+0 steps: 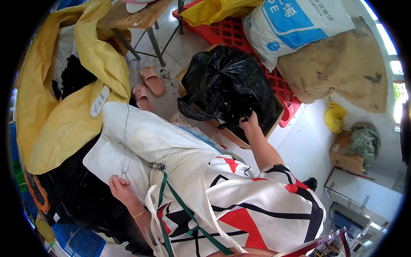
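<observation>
— Black plastic first: my right hand [249, 123] is out at the black bag [227, 88], fingers closed on a fold of it at the near edge. That bag sits in a cardboard box [274, 124] on the floor, just in front of the red crate [239, 32].

— And your other hand?

— My left hand [121, 189] is down on the white cloth [141, 141] spread over my lap, fingers pinched at a thin thread [126, 141] that runs up across the cloth. The cloth lies on the near side of the bag, with the yellow sack [72, 115] to its left.

— So which step would you call this?

— I'd judge I'm getting into the bag for something while the left keeps the cloth in place. I cannot see what is inside; the plastic hides it.

— What does the next move want?

— A firm pull on the fold to open the mouth without dragging the box, I think, and a steady left so the thread doesn't slip. The pink slippers [147, 88] left of the bag are out of the way.
</observation>
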Demonstrator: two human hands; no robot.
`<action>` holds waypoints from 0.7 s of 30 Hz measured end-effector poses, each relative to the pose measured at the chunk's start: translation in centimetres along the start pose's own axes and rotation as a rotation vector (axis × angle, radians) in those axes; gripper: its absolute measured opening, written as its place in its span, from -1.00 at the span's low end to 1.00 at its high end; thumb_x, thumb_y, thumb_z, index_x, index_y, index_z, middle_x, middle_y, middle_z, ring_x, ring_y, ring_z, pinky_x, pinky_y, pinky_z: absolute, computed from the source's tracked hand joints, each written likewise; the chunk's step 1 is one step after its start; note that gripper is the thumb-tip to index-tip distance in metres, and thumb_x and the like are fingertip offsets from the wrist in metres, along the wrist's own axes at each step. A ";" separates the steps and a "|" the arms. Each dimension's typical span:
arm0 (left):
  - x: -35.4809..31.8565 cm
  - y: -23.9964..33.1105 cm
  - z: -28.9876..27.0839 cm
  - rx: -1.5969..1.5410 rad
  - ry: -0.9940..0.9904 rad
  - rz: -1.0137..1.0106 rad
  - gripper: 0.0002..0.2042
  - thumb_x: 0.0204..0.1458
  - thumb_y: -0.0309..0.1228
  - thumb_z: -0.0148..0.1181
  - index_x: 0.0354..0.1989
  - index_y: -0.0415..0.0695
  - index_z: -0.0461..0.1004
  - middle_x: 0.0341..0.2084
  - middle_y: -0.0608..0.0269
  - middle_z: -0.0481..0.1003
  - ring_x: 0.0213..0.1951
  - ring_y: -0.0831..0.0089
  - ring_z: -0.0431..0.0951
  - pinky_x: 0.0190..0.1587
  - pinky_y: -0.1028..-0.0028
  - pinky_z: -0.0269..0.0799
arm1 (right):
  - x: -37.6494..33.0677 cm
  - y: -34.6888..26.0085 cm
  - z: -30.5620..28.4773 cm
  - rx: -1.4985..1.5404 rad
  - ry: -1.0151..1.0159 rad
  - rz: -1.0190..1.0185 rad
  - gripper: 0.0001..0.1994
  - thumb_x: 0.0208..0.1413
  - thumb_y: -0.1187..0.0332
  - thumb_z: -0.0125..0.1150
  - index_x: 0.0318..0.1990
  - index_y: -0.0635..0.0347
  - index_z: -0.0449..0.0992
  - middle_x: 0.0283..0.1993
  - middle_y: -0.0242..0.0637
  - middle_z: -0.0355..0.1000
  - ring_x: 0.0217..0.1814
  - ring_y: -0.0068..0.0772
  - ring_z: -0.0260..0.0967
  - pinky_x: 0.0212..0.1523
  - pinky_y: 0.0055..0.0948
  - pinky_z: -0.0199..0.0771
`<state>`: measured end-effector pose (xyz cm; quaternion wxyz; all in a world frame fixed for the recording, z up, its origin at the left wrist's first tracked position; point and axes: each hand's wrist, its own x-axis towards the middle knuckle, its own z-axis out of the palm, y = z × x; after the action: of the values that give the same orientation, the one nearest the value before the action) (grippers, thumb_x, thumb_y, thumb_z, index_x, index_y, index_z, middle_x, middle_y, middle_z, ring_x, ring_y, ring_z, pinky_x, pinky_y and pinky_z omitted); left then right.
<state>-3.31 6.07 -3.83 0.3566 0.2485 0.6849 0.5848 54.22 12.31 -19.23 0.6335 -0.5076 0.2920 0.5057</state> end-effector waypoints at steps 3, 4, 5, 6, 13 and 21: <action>-0.1 -0.1 -0.1 -0.002 -0.025 0.000 -0.83 0.28 -0.35 0.08 -0.17 -0.21 0.42 -0.63 0.42 0.29 -0.58 0.64 0.31 -0.45 0.59 0.35 | -3.3 -1.5 0.8 0.083 -0.109 0.033 -0.89 0.10 0.19 0.20 -0.39 -0.07 0.54 -0.47 -0.52 0.49 -0.49 -0.55 0.35 -0.67 -0.66 0.12; -0.1 -0.2 0.0 -0.014 -0.022 -0.007 -0.84 0.27 -0.36 0.08 -0.17 -0.21 0.42 -0.62 0.42 0.30 -0.58 0.64 0.31 -0.45 0.58 0.35 | -4.3 -2.1 1.5 0.077 -0.156 0.024 -0.89 0.10 0.19 0.21 -0.40 -0.08 0.54 -0.48 -0.52 0.49 -0.50 -0.53 0.35 -0.67 -0.67 0.11; -0.2 -0.2 -0.2 -0.022 -0.010 -0.010 -0.84 0.27 -0.37 0.08 -0.17 -0.22 0.42 -0.61 0.41 0.30 -0.57 0.64 0.31 -0.45 0.58 0.35 | -5.2 -2.2 2.4 0.068 -0.208 0.025 -0.90 0.09 0.19 0.22 -0.40 -0.09 0.54 -0.50 -0.52 0.48 -0.50 -0.52 0.35 -0.68 -0.68 0.10; -0.1 -0.6 -0.5 0.045 -0.044 0.057 -0.85 0.26 -0.37 0.08 -0.18 -0.22 0.42 -0.60 0.41 0.30 -0.57 0.63 0.31 -0.45 0.58 0.35 | -5.9 -2.1 3.4 0.008 -0.267 0.013 -0.90 0.09 0.18 0.24 -0.39 -0.09 0.55 -0.48 -0.51 0.49 -0.49 -0.50 0.36 -0.67 -0.65 0.13; 1.8 0.4 -2.2 -0.300 0.056 -0.052 -0.86 0.19 -0.39 0.20 -0.23 -0.20 0.45 -0.64 0.40 0.29 -0.60 0.60 0.30 -0.52 0.53 0.31 | -21.2 8.4 15.9 -0.712 -0.868 -0.073 -0.82 0.06 0.25 0.27 -0.18 -0.02 0.52 -0.24 -0.29 0.48 -0.22 -0.39 0.48 -0.41 -0.47 0.45; 2.7 2.4 -1.2 -0.276 0.125 0.030 -0.88 0.24 -0.39 0.16 -0.27 -0.19 0.44 -0.65 0.39 0.33 -0.61 0.61 0.35 -0.51 0.55 0.39 | -27.8 28.7 16.8 -2.066 -1.840 -0.934 -0.26 -0.12 0.12 0.50 0.22 0.14 0.30 0.15 -0.08 0.35 0.14 -0.11 0.40 0.03 -0.20 0.50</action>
<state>-6.07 7.85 -1.96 0.3356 0.1704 0.6149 0.6930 16.04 17.72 0.63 0.0569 -0.2778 -0.8814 0.3779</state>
